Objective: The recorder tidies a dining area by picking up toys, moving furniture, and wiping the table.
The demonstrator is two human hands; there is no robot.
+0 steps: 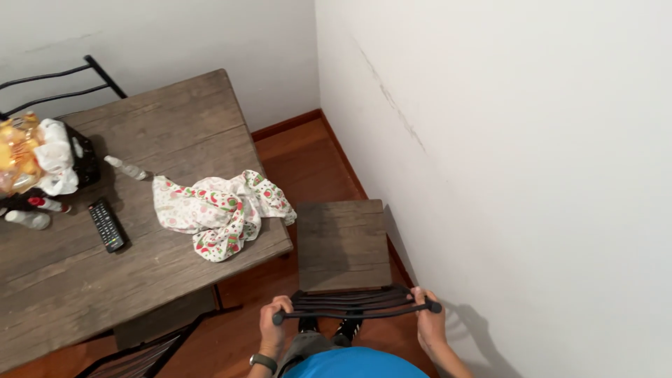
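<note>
Chair with square wooden seat and black metal slatted back [342,245] sits lower centre of frame, near white wall. Left hand [274,324] and right hand [428,324] each wrap fingers around top rail ends. Patterned cloth [220,212] lies on wooden table [84,280], left.

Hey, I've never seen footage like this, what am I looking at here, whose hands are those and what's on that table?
This is one picture from a camera worn on a person's head, looking down, so the hands are that person's own. No machine is involved. The left hand and the right hand each have a closed grip on the top bar of a dark metal chair with a wooden seat, standing beside a white wall. To the left is a wooden table. On it lie a patterned cloth, a black remote, a small bottle on its side and a basket of wrapped items. The left wrist wears a watch.
</note>
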